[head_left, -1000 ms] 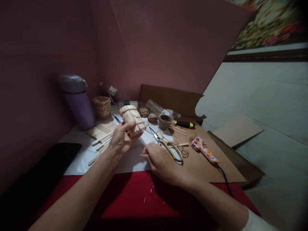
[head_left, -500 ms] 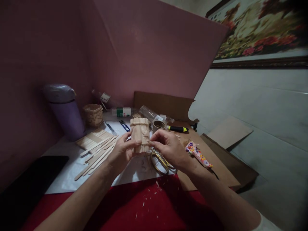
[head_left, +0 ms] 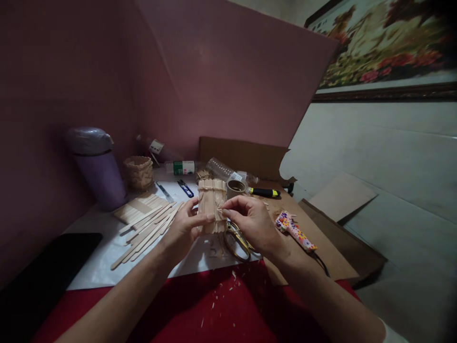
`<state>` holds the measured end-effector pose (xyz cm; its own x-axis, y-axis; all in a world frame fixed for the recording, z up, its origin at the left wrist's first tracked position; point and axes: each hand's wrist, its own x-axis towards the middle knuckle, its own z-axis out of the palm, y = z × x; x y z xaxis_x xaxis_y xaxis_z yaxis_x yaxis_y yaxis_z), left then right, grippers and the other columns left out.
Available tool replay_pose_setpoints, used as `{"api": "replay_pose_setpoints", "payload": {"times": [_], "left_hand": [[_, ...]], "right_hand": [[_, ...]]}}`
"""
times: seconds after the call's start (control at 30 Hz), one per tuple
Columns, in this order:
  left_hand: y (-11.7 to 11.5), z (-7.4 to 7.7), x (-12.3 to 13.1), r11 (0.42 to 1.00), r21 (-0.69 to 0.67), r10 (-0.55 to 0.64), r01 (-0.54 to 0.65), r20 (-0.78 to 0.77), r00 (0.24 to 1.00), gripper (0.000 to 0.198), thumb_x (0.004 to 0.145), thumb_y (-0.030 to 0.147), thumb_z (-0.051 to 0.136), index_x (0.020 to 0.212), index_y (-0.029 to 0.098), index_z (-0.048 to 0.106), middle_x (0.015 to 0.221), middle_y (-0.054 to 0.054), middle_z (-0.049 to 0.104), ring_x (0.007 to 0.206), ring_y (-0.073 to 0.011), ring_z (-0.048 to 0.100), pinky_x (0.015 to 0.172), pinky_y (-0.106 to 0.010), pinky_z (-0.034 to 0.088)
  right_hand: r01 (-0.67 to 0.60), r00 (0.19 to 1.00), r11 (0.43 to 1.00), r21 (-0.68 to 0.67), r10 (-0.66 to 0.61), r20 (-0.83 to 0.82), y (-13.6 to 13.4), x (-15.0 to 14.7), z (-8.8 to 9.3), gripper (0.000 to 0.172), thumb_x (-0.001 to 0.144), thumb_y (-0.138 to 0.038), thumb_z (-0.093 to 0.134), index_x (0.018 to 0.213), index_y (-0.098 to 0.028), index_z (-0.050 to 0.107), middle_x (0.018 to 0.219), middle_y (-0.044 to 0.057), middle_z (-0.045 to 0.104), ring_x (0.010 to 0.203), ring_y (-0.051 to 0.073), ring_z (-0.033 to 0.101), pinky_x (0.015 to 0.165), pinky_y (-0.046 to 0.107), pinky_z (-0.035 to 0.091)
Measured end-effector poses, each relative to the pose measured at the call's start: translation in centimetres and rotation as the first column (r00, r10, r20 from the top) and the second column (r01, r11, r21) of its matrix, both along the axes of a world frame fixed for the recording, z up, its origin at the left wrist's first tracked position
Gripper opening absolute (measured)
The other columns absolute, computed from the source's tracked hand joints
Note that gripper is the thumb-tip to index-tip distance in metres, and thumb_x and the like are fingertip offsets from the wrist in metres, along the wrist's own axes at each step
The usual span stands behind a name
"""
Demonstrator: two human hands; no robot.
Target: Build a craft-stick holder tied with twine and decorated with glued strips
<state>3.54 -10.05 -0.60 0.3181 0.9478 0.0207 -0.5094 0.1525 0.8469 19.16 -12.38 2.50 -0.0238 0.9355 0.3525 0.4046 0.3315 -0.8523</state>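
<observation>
A small upright holder made of ice-cream sticks [head_left: 211,200], bound with twine, stands between both hands above the white paper [head_left: 107,257]. My left hand [head_left: 183,228] grips its left side and base. My right hand [head_left: 252,221] pinches something small, perhaps twine or a stick piece, against the holder's right front. Gold-handled scissors [head_left: 237,242] lie on the paper just under my right hand. Loose ice-cream sticks [head_left: 148,227] are spread to the left of my left hand.
A purple flask [head_left: 96,164] and a small woven basket [head_left: 138,171] stand at the back left. A tape roll [head_left: 235,187], a yellow-black cutter [head_left: 264,192] and a plastic bottle [head_left: 223,169] lie behind. A patterned glue gun [head_left: 294,230] rests on brown cardboard [head_left: 321,257]. A black phone [head_left: 43,271] lies left.
My right hand left the table near the scissors and came up to the stick holder. The holder turned upright and shifted slightly right; now both hands are on it.
</observation>
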Motion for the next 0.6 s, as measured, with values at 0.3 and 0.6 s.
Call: {"api": "replay_pose_setpoints", "payload": {"times": [0.3, 0.6], "left_hand": [[0.0, -0.2, 0.0, 0.999, 0.045, -0.023, 0.026, -0.053, 0.998, 0.049, 0.064, 0.017, 0.074, 0.110, 0.017, 0.057, 0.105, -0.013, 0.066, 0.091, -0.0264, 0.064, 0.070, -0.034, 0.052], [0.1, -1.1, 0.5, 0.987, 0.157, -0.017, 0.026, -0.060, 0.998, 0.044, 0.069, 0.023, 0.073, 0.109, 0.016, 0.056, 0.101, -0.012, 0.066, 0.087, -0.0237, 0.065, 0.073, -0.034, 0.051]], "right_hand": [[0.055, 0.993, 0.992, 0.110, -0.067, 0.102, -0.5, -0.2, -0.5, 0.009, 0.079, -0.015, 0.059, 0.079, -0.017, 0.068, 0.077, 0.002, 0.069, 0.071, 0.014, 0.061, 0.068, 0.028, 0.047], [0.088, 0.979, 0.990, 0.113, -0.107, 0.171, -1.4, -1.0, -0.4, 0.006, 0.080, -0.018, 0.059, 0.077, -0.018, 0.065, 0.075, 0.001, 0.067, 0.069, 0.014, 0.059, 0.065, 0.027, 0.044]]}}
